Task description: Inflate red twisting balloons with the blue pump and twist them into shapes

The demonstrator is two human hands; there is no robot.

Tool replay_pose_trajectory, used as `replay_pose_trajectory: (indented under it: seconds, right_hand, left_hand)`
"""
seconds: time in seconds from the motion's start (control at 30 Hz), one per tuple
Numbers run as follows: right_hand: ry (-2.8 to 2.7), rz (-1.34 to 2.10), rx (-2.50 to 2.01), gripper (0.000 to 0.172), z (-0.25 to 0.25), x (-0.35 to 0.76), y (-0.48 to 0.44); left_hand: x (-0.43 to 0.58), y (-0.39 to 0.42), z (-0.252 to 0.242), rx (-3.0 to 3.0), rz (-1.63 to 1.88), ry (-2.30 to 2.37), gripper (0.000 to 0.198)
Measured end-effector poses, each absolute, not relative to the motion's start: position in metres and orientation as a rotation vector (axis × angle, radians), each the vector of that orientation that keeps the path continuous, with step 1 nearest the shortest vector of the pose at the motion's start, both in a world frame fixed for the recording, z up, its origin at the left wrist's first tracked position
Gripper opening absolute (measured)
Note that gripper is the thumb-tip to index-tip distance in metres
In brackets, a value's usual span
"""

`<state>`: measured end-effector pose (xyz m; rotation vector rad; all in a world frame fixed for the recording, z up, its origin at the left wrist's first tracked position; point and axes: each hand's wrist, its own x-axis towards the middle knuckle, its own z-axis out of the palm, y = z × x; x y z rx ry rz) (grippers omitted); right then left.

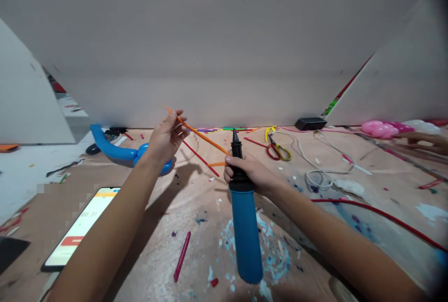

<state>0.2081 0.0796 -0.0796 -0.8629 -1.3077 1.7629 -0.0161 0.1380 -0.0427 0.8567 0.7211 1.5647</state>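
Nearest you, a dark pink tube lies on the desk. To its right is the blue pump, your right hand wrapped around its upper end. From there an orange balloon slants far-left, pinched by your left hand. Scissors lie beyond, right.

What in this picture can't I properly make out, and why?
In the head view:
Smartphone: right side partly hidden by the left forearm.
Blue balloon: partly hidden behind the same arm.
Orange balloon: lower end disappears behind the right hand gripping the balloon pump.
Co-worker's hand: blurred, cut off by the picture's right edge.
Thin balloons at the back: too small to count.
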Motion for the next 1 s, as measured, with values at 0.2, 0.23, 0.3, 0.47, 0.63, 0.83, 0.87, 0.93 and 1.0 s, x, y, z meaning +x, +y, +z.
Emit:
replay_pose_trajectory:
  seconds: [0.2,0.23,0.3,0.47,0.63,0.83,0.87,0.93,1.0]
  right_hand:
    - [-1.171,1.736,-0.850,0.031,-0.079,0.219,0.092]
    - [-1.155,1.725,-0.851,0.032,-0.078,0.221,0.094]
    - [-1.151,1.712,-0.853,0.033,-0.078,0.224,0.097]
    - [-1.094,1.709,-0.833,0.033,-0.079,0.226,0.100]
    - [-1.071,1.709,-0.847,0.033,-0.080,0.227,0.101]
    - [-1.061,1.718,-0.852,0.032,-0.079,0.228,0.102]
    - [-1.064,1.722,-0.845,0.032,-0.079,0.229,0.102]
    - [-1.058,1.731,-0.834,0.032,-0.079,0.229,0.103]
    - [-1.044,1.740,-0.827,0.032,-0.079,0.229,0.103]
  left_hand:
    - [-0.047,0.151,-0.047,0.716,1.664,0.722,0.015]
    - [-0.052,0.152,-0.048,0.723,1.670,0.726,0.017]
    - [-0.061,0.154,-0.048,0.742,1.684,0.747,0.020]
    - [-0.073,0.149,-0.044,0.809,1.686,0.684,0.028]
    - [-0.077,0.140,-0.033,0.781,1.748,0.638,0.030]
    - [-0.081,0.134,-0.020,0.710,1.799,0.588,0.032]
    - [-0.081,0.134,-0.019,0.671,1.815,0.581,0.032]
    - [-0.084,0.132,-0.016,0.586,1.868,0.572,0.032]
    - [-0.089,0.132,-0.015,0.562,1.946,0.574,0.034]
